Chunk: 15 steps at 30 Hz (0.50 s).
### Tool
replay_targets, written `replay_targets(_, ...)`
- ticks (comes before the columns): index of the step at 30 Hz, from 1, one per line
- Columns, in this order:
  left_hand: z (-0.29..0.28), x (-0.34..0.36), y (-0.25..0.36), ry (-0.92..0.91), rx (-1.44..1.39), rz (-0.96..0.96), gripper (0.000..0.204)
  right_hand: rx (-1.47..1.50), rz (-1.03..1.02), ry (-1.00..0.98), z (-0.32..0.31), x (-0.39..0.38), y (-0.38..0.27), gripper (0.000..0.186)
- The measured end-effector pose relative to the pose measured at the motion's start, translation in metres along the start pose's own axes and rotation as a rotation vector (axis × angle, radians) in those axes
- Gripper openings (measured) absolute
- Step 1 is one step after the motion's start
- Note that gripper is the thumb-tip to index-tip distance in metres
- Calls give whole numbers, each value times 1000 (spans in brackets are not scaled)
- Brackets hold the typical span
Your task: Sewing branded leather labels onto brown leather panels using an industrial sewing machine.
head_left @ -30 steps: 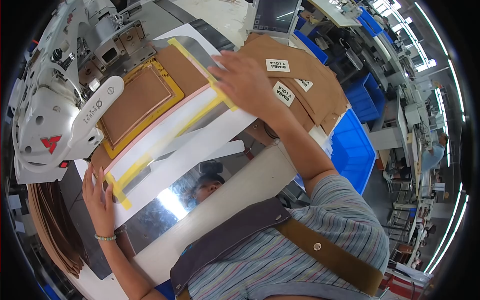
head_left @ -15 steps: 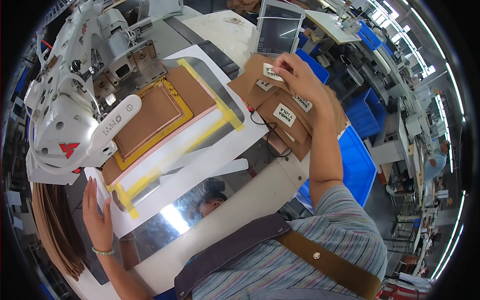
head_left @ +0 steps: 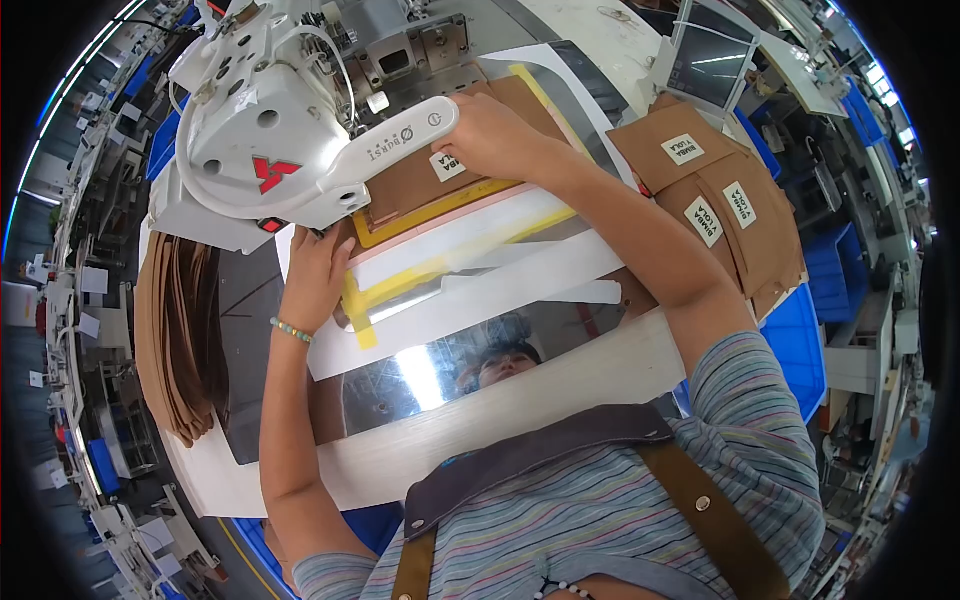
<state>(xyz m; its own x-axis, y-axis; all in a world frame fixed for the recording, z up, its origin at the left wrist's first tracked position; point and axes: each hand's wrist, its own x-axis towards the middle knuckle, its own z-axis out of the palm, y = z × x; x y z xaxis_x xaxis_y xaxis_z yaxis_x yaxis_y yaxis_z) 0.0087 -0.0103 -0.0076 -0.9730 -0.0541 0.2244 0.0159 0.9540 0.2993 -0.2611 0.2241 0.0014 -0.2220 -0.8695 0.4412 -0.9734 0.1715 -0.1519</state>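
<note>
My right hand reaches over the machine bed, its fingertips hidden behind the machine's white arm-shaped lamp. Beside them, a brown panel with a white label lies at the yellow-edged frame, partly covered by the lamp. Whether my fingers grip the panel is not visible. My left hand, with a beaded bracelet on the wrist, rests near the frame's left end, just under the white machine head. Its fingers are extended, the thumb apart, and it shows nothing held.
At the right, a pile of brown labelled panels lies on the table, near a screen. A stack of brown pieces hangs at the left edge. White paper and a shiny metal plate lie in front; a blue bin stands right.
My right hand has moved left from the panel pile to the frame, where a labelled panel now shows. My left hand has come up against the machine head. The view has shifted.
</note>
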Motion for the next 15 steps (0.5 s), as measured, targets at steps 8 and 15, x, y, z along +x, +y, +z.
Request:
replay_targets(8,27,30,-40,-32,-89,67,41,-69,23,90,35,17,-21,12)
replay_targets(15,23,43,-30,-95,-176,87,42,-144,27,237,53,13,-35,10)
